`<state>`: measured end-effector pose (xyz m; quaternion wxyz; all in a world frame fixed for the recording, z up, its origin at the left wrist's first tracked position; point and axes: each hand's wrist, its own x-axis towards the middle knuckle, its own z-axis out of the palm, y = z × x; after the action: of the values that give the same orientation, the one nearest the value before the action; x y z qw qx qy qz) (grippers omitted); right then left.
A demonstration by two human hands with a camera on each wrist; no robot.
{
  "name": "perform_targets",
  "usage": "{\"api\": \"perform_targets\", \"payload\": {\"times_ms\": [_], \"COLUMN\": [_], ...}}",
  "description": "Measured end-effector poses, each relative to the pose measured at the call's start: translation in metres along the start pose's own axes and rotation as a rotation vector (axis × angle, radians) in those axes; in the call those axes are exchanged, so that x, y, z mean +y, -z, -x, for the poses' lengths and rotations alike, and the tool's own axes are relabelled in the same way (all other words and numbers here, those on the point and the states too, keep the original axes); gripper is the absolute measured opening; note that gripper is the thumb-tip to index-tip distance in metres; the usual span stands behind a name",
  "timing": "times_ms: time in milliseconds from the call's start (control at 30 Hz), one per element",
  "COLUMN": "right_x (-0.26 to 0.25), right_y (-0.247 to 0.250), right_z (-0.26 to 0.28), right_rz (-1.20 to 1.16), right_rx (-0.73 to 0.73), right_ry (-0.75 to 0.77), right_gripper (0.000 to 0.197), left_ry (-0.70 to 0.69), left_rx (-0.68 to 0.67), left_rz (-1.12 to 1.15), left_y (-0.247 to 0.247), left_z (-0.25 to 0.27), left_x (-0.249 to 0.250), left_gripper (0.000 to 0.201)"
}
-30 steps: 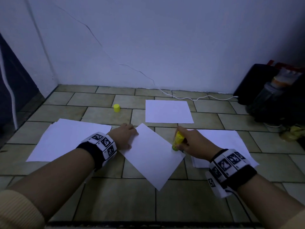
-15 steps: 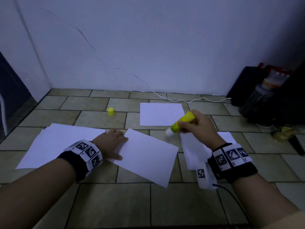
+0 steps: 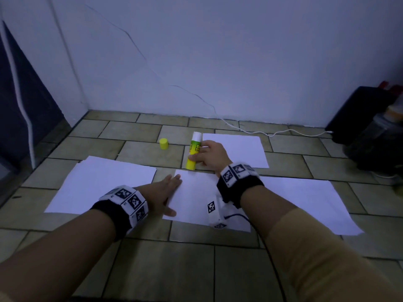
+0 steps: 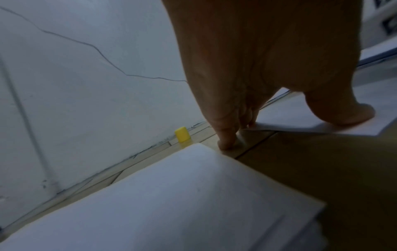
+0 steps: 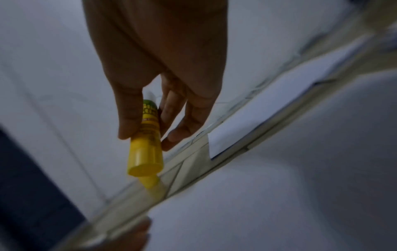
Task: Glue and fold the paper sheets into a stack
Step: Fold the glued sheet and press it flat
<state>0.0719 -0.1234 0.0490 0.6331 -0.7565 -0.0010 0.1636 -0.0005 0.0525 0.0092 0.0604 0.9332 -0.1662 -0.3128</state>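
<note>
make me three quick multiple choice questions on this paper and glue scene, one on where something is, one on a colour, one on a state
1. Where is the loose cap?
A. on the floor tiles, left of the glue stick
B. on the middle sheet
C. in the left hand

2. What colour is the cap?
A. red
B. yellow
C. black

3. What is the left hand doing?
A. gripping the glue stick
B. lifted in the air
C. resting flat on the middle sheet

Answers: 1 A, it stands alone on a tile; 2 B, it matches the stick's yellow body; 3 C, its straight fingers lie on the sheet's left edge while the right hand holds the stick.
</note>
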Motion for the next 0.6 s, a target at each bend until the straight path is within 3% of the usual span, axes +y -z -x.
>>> {"api": "perform_targets", "payload": {"times_ms": [100, 200, 400, 600], "right_x": [-0.001, -0.004, -0.008, -0.006], "right_y": [-0.019, -0.035, -0.052, -0.051], "right_z": [-0.024, -0.039, -0.051, -0.051], "right_rz": [0.442, 0.634, 0.829, 0.835], "right_rx": [0.073, 0.081, 0.034, 0.016], "right_ry": [0.112, 0.183, 0.272, 0.223], "right_gripper": [0.042, 0.037, 0.035, 0.045], "left_ry": [-0.002, -0.001, 0.005, 0.004], "left_rx": [-0.018, -0.028, -0.048, -0.059], "left_rz": [0.014, 0.014, 0.004, 0.009], "left_y": [0.0, 0.0, 0.001, 0.002], "left_z": [-0.002, -0.003, -0.002, 0.0], "left_x": [-0.001, 0.0, 0.004, 0.005], "left_gripper": [0.105, 0.105, 0.102, 0.102]}}
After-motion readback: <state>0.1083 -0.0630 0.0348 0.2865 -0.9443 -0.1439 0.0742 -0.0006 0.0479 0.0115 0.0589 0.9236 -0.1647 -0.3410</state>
